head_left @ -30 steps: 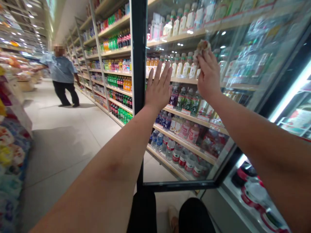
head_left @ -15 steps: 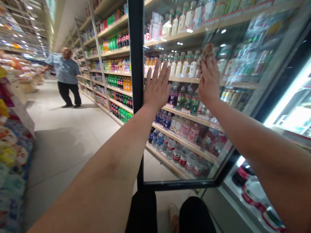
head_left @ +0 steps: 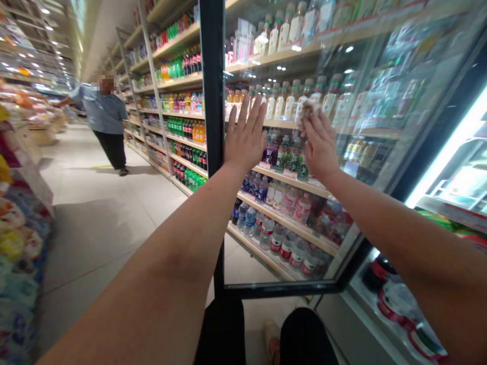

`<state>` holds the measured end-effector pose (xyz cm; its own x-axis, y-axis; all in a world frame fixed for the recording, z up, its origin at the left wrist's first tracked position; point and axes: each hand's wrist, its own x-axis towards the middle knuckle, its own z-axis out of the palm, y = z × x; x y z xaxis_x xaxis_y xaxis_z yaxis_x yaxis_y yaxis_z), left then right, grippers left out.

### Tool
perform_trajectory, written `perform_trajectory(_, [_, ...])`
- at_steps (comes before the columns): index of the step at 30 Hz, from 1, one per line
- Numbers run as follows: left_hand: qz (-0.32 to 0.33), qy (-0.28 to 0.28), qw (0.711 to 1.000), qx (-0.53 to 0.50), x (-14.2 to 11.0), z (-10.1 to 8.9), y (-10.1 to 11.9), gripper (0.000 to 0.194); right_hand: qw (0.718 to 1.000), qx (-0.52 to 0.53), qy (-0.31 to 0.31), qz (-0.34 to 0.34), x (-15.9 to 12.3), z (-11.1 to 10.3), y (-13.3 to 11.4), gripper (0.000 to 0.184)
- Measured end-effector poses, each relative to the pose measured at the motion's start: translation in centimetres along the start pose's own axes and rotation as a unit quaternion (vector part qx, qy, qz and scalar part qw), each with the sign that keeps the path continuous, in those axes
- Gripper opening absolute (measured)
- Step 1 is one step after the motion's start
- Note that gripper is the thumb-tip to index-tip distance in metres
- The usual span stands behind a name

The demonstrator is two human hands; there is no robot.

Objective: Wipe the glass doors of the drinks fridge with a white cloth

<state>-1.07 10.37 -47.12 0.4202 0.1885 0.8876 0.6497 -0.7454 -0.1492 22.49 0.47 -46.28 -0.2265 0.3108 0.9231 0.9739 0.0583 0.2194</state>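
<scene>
A black-framed glass cooler door stands swung out in front of me. My left hand lies flat on the glass near the frame's left edge, fingers stretched up and apart. My right hand presses a crumpled pale cloth against the glass just to the right, fingers closed round it. Drink bottles on shelves show through the pane.
Long shelves of drinks run down the aisle on the left of the door. A person in a blue shirt stands far down the aisle. Packaged goods fill the left edge. The lit cooler interior is at right.
My right hand has slid the cloth down and to the left across the glass. The left hand stays flat in place. The person down the aisle has shifted a little.
</scene>
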Motion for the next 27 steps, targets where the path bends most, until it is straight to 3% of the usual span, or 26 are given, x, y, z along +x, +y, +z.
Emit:
perform_trajectory(3, [0.001, 0.002, 1.0, 0.031, -0.2, -0.4, 0.1, 0.122, 0.999, -0.019, -0.025, -0.028, -0.3, -0.3, 0.1, 0.058])
perform_trajectory(7, [-0.004, -0.001, 0.999, 0.046, -0.2, -0.3, 0.1, 0.117, 0.997, -0.032, 0.063, 0.039, 1.3, -1.0, 2.6, 0.056])
perform_trajectory(9, [-0.009, -0.005, 1.0, 0.026, 0.0, 0.0, 0.0, 0.115, 0.994, -0.033, 0.083, 0.059, 0.8, -0.7, 2.5, 0.057])
perform_trajectory(15, [-0.008, -0.005, 0.999, -0.047, 0.0, 0.1, 0.1, 0.089, 1.0, -0.005, 0.002, 0.004, -1.5, -0.3, 0.8, 0.058])
perform_trajectory(19, [-0.012, 0.006, 0.996, -0.086, -0.3, -0.6, 0.3, 0.086, 0.997, 0.001, 0.055, 0.049, 0.2, -0.8, 2.6, 0.056])
perform_trajectory(22, [-0.011, 0.024, 0.993, -0.113, 0.0, -0.7, 0.2, 0.077, 0.996, -0.007, 0.072, 0.052, -0.7, -0.5, 1.8, 0.058])
perform_trajectory(27, [-0.016, 0.062, 0.984, -0.169, -0.6, 0.5, 0.4, 0.061, 1.0, -0.005, -0.009, -0.018, -2.7, -0.3, -0.1, 0.06])
